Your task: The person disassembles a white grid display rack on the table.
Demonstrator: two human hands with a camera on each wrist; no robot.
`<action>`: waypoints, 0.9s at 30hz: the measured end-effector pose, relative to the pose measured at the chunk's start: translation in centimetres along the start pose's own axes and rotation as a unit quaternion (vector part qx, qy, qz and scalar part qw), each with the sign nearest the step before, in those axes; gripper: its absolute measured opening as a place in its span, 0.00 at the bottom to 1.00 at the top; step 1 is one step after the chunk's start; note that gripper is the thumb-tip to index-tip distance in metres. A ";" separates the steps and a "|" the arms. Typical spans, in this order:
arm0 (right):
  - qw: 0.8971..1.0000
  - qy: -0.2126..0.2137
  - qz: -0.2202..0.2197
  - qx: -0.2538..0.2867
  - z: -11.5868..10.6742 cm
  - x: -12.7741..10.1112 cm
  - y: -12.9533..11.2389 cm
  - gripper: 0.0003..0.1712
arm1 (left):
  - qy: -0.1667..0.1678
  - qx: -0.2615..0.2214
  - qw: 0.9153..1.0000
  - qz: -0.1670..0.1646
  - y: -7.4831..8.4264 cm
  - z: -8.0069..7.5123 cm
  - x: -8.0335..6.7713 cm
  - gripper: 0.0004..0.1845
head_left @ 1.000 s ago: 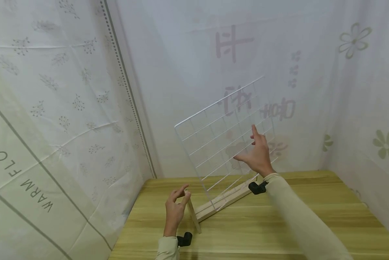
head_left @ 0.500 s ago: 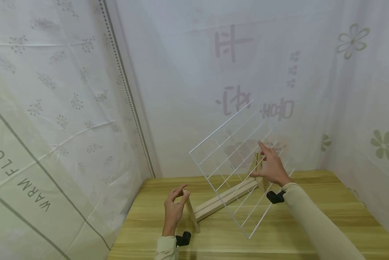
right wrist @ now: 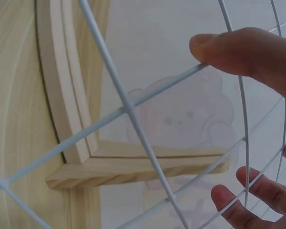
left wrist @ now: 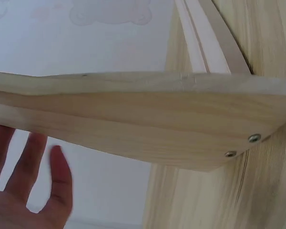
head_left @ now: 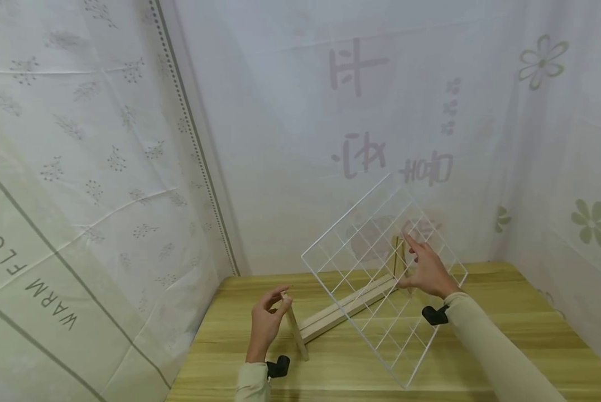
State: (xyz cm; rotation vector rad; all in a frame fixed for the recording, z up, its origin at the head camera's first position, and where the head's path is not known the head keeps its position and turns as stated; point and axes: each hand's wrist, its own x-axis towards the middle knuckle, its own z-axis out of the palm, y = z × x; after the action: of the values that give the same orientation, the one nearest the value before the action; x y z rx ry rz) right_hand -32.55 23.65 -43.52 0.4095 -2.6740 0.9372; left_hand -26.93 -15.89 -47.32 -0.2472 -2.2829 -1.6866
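We've got the white wire grid (head_left: pixel 380 273) tilted on one corner, its lowest corner down near the tabletop (head_left: pixel 481 357), and our right hand (head_left: pixel 426 271) holds it, thumb hooked over a wire and fingers behind the mesh. Our left hand (head_left: pixel 266 321) steadies the near upright of the wooden frame (head_left: pixel 330 318); the fingers look loosely curled beside it, though from the wrist view we can't quite tell if they pinch it. We judge we're mid-way through lining grid to frame. Next move calls for squaring the grid's edge to the frame's slotted rail.
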 end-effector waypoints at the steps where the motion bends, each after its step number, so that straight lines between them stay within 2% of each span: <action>1: 1.000 -0.003 -0.001 -0.004 0.0 -0.1 0.2 0.75 | -0.007 -0.002 1.000 -0.002 0.0 -0.1 0.1 0.16; 3: 1.000 -0.007 -0.004 -0.008 0.1 -0.4 0.6 0.75 | -0.017 -0.012 1.000 0.002 -0.1 -0.2 0.2 0.16; 7: 1.000 -0.015 -0.003 -0.008 0.1 -1.0 1.3 0.74 | -0.028 -0.039 0.999 0.015 -1.8 0.0 0.9 0.15; 10: 1.000 -0.023 0.004 -0.009 0.1 -1.5 1.9 0.73 | -0.029 -0.049 0.998 0.020 -3.2 0.1 1.2 0.14; 13: 0.999 -0.034 0.012 -0.017 0.0 -2.0 2.6 0.73 | -0.023 -0.046 0.999 0.015 -3.6 0.1 1.2 0.13; 18: 0.998 -0.052 0.019 -0.035 -0.1 -2.8 3.6 0.73 | -0.017 -0.047 0.999 -0.004 -3.6 0.0 1.0 0.14; 23: 0.997 -0.059 0.001 -0.047 -0.2 -3.6 4.2 0.73 | -0.012 -0.055 0.998 -0.015 -3.3 -0.1 0.5 0.14; 27: 0.996 -0.070 0.000 -0.049 -0.5 -4.3 4.5 0.73 | -0.008 -0.059 0.998 -0.019 -2.3 -0.2 -0.2 0.15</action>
State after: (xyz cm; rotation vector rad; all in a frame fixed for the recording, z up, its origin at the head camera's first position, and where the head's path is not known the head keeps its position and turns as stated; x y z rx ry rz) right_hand -30.11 28.04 -47.13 0.4696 -2.8315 0.8015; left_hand -27.41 -16.73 -49.38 -0.2451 -2.2164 -1.8470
